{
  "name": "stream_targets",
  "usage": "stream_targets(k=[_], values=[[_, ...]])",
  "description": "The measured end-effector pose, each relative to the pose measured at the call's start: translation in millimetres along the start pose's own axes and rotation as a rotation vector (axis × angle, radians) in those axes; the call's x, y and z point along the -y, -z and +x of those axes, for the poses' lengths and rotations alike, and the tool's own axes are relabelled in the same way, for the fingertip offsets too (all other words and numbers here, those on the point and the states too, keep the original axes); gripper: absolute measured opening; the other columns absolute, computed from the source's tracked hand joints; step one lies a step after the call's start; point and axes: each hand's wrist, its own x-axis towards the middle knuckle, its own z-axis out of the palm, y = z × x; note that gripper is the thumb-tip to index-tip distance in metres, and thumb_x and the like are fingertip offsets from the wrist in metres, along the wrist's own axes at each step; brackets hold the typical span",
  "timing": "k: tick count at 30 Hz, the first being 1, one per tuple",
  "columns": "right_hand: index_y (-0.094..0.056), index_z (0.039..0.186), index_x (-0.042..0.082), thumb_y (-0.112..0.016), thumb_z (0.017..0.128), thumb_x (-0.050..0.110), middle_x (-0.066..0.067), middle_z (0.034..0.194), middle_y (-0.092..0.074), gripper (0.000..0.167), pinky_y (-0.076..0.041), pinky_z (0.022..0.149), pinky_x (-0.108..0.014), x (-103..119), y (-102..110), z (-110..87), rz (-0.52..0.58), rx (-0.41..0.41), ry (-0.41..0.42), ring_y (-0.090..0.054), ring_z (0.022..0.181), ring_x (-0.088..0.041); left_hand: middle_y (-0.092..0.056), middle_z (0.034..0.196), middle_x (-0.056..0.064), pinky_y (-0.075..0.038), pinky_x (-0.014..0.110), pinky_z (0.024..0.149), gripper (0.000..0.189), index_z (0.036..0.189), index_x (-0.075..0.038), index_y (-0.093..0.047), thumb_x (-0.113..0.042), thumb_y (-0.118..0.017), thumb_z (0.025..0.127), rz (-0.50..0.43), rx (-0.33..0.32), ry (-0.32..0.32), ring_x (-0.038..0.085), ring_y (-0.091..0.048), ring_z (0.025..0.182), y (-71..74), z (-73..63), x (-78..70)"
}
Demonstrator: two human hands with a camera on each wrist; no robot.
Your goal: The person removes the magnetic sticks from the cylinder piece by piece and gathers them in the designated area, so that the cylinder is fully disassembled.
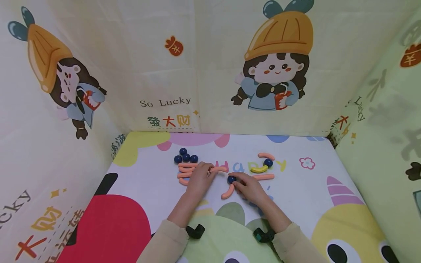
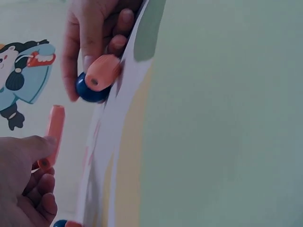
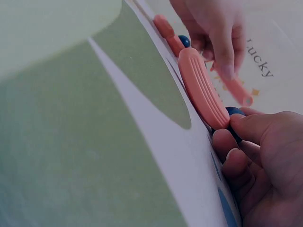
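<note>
My left hand [image 1: 201, 179] pinches a curved pink rod [image 1: 219, 169] between thumb and fingers. In the left wrist view that rod [image 2: 56, 132] stands out from the left hand [image 2: 23, 179], with a small dark hole in its end. My right hand [image 1: 251, 188] pinches a dark blue ball [image 1: 231, 179]. A second curved pink rod [image 1: 227, 192], ribbed along its length, meets that ball and points toward me; the right wrist view shows this rod [image 3: 203, 90] close up. The left hand's rod and the blue ball are apart.
Several pink rods [image 1: 185, 165] lie left of the left hand, with several blue balls [image 1: 186, 157] grouped behind them. Right of the right hand lie a curved pink rod [image 1: 266, 156], a blue ball [image 1: 268, 163], a yellow rod [image 1: 259, 169] and a straight pink rod [image 1: 264, 177].
</note>
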Motion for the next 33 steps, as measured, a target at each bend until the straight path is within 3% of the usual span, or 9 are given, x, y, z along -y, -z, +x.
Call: stream_targets(k=[3, 8, 10, 13, 16, 19, 23, 27, 33], values=[[-0.056, 0.132, 0.045, -0.058, 0.101, 0.032, 0.003, 0.065, -0.059, 0.034, -0.045, 0.050, -0.029, 0.3, -0.2, -0.3, 0.007, 0.007, 0.004, -0.052, 0.050, -0.017, -0.065, 0.103, -0.004, -0.050, 0.033, 0.077, 0.032, 0.113, -0.020, -0.070, -0.046, -0.060, 0.096, 0.025, -0.013, -0.008, 0.014, -0.059, 0.090, 9.0, -7.2, 8.5], [-0.055, 0.132, 0.048, -0.058, 0.100, 0.033, 0.004, 0.067, -0.059, 0.035, -0.046, 0.054, -0.029, -1.2, -0.7, -1.1, -0.010, 0.003, 0.001, -0.053, 0.053, -0.016, -0.062, 0.091, -0.009, -0.044, 0.028, 0.069, 0.023, 0.099, -0.024, -0.068, -0.045, -0.061, 0.096, 0.036, -0.029, -0.016, 0.012, -0.054, 0.077, 25.4, -23.6, 26.5], [-0.054, 0.132, 0.048, -0.058, 0.100, 0.034, 0.006, 0.067, -0.059, 0.035, -0.046, 0.057, -0.029, -2.4, -0.7, -1.3, -0.033, -0.006, 0.005, -0.054, 0.055, -0.015, -0.064, 0.095, -0.009, -0.044, 0.028, 0.069, 0.020, 0.096, -0.025, -0.067, -0.044, -0.063, 0.095, 0.008, -0.038, -0.026, 0.011, -0.052, 0.076, 33.2, -29.6, 32.2], [-0.055, 0.133, 0.046, -0.058, 0.100, 0.033, 0.008, 0.067, -0.059, 0.036, -0.046, 0.061, -0.027, -3.5, -1.2, -1.0, -0.060, -0.016, 0.025, -0.055, 0.059, -0.012, -0.067, 0.106, -0.008, -0.049, 0.029, 0.073, 0.013, 0.100, -0.025, -0.069, -0.036, -0.068, 0.093, -0.022, -0.048, -0.055, 0.009, -0.054, 0.081, 44.8, -39.6, 40.7], [-0.055, 0.134, 0.044, -0.058, 0.100, 0.033, 0.008, 0.067, -0.060, 0.036, -0.047, 0.061, -0.027, -3.0, -0.8, -1.7, -0.055, -0.014, 0.031, -0.055, 0.058, -0.012, -0.066, 0.112, -0.008, -0.051, 0.030, 0.079, 0.022, 0.112, -0.025, -0.071, -0.034, -0.071, 0.091, -0.029, -0.040, -0.039, 0.007, -0.057, 0.089, 52.7, -48.2, 49.8], [-0.055, 0.133, 0.045, -0.058, 0.100, 0.033, 0.007, 0.067, -0.060, 0.035, -0.047, 0.060, -0.027, -3.2, -0.3, -1.5, -0.045, -0.012, 0.031, -0.055, 0.058, -0.012, -0.061, 0.096, -0.010, -0.049, 0.031, 0.078, 0.027, 0.116, -0.026, -0.070, -0.035, -0.072, 0.091, 0.021, -0.020, 0.014, 0.008, -0.054, 0.087, 55.9, -52.7, 58.8], [-0.055, 0.133, 0.046, -0.058, 0.100, 0.033, 0.007, 0.067, -0.060, 0.036, -0.047, 0.060, -0.027, -3.6, -0.3, -1.0, -0.038, -0.007, 0.030, -0.055, 0.057, -0.013, -0.055, 0.086, -0.008, -0.046, 0.030, 0.073, 0.020, 0.105, -0.025, -0.069, -0.037, -0.072, 0.090, 0.062, -0.002, 0.043, 0.010, -0.050, 0.080, 57.4, -55.3, 68.0], [-0.054, 0.133, 0.047, -0.059, 0.100, 0.033, 0.007, 0.067, -0.060, 0.037, -0.047, 0.059, -0.028, -3.8, -0.5, -0.4, -0.029, -0.005, 0.029, -0.054, 0.056, -0.014, -0.055, 0.085, -0.009, -0.047, 0.030, 0.072, 0.015, 0.096, -0.025, -0.067, -0.036, -0.074, 0.089, 0.053, 0.012, 0.033, 0.009, -0.050, 0.078, 58.3, -56.7, 73.5], [-0.055, 0.133, 0.047, -0.059, 0.099, 0.033, 0.006, 0.067, -0.060, 0.037, -0.047, 0.057, -0.028, -2.5, 0.2, -1.1, -0.022, -0.008, 0.029, -0.054, 0.055, -0.015, -0.055, 0.087, -0.013, -0.049, 0.029, 0.074, 0.014, 0.096, -0.030, -0.065, -0.036, -0.075, 0.088, 0.044, 0.045, -0.002, 0.006, -0.051, 0.079, 55.7, -58.3, 81.7]])
